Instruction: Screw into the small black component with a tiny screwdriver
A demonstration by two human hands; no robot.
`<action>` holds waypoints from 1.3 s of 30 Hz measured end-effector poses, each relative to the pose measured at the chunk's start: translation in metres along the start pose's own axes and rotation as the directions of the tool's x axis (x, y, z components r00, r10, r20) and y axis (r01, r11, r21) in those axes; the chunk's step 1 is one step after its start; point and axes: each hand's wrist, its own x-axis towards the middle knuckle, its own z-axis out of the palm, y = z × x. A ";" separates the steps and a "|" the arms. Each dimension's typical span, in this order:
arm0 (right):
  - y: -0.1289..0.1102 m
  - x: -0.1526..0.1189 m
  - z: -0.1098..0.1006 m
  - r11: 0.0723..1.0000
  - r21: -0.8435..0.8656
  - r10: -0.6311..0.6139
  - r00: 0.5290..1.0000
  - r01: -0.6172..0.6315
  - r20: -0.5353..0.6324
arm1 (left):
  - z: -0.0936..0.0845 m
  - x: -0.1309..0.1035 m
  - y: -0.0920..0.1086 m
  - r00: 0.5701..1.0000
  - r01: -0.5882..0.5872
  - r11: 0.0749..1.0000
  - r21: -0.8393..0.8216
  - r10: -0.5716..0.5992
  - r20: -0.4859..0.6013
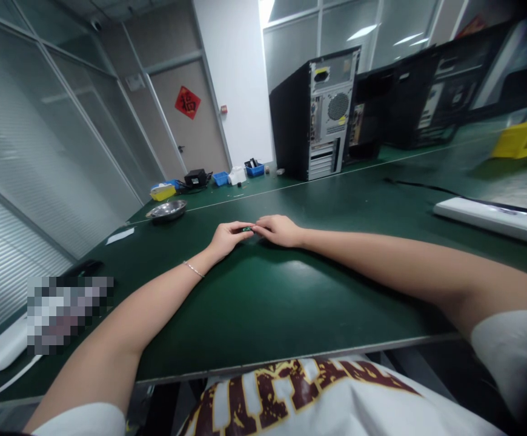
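Observation:
My left hand (pixel 228 238) and my right hand (pixel 280 231) meet over the middle of the green table (pixel 263 315). Between the left thumb and fingers sits a small green piece (pixel 246 229) that looks like a little circuit board. The fingertips of my right hand touch its right end, closed in a pinch. Most of the piece is covered by fingers, so its full shape is hidden. Both forearms lie low over the tabletop.
A shallow metal bowl (pixel 168 210) stands at the left, with a white slip (pixel 120 236) nearer. Small blue bins (pixel 255 170) and a black computer tower (pixel 313 121) line the back. A white power strip (pixel 495 219) and yellow bin (pixel 524 138) are at the right.

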 end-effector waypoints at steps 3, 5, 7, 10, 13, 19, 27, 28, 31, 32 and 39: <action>-0.001 0.000 0.000 1.000 -0.009 0.004 1.000 -0.004 0.001 | 0.001 0.001 -0.001 1.000 0.027 0.999 -0.032 -0.027 0.000; -0.002 0.000 0.000 0.999 -0.022 0.033 0.999 -0.033 0.004 | 0.002 0.001 -0.001 0.999 0.038 0.998 -0.056 -0.038 0.006; -0.004 0.000 -0.001 0.997 -0.037 0.071 0.997 -0.071 0.003 | 0.003 0.002 -0.001 0.999 0.047 0.996 -0.078 -0.045 0.024; -0.006 0.000 -0.003 0.992 -0.056 0.113 0.994 -0.112 0.008 | 0.002 0.002 0.000 0.998 0.064 0.993 -0.095 -0.061 0.029; -0.008 0.000 -0.004 0.989 -0.073 0.127 0.992 -0.125 0.014 | 0.000 0.003 0.000 0.998 0.065 0.995 -0.070 -0.064 0.007; -0.007 0.000 -0.003 0.989 -0.073 0.132 0.991 -0.132 -0.003 | -0.001 0.007 -0.011 0.989 0.037 0.994 -0.105 -0.052 -0.136; -0.005 0.000 -0.002 0.992 -0.044 0.120 0.992 -0.121 -0.031 | 0.000 0.008 -0.012 0.993 0.031 0.997 -0.070 -0.039 -0.114; -0.004 0.000 -0.002 0.992 -0.041 0.120 0.992 -0.122 -0.040 | 0.000 0.007 -0.010 0.995 0.023 0.999 -0.038 -0.027 -0.096; -0.004 0.000 -0.001 0.991 -0.045 0.127 0.990 -0.130 -0.060 | 0.003 0.006 -0.006 0.998 -0.032 0.990 0.137 0.039 -0.055; -0.004 0.000 -0.001 0.990 -0.050 0.130 0.990 -0.133 -0.063 | 0.004 0.005 -0.005 0.997 -0.056 0.980 0.191 0.066 -0.045; -0.005 0.000 -0.002 0.985 -0.076 0.151 0.988 -0.154 -0.043 | 0.005 0.000 0.004 0.976 -0.183 0.925 0.332 0.212 -0.053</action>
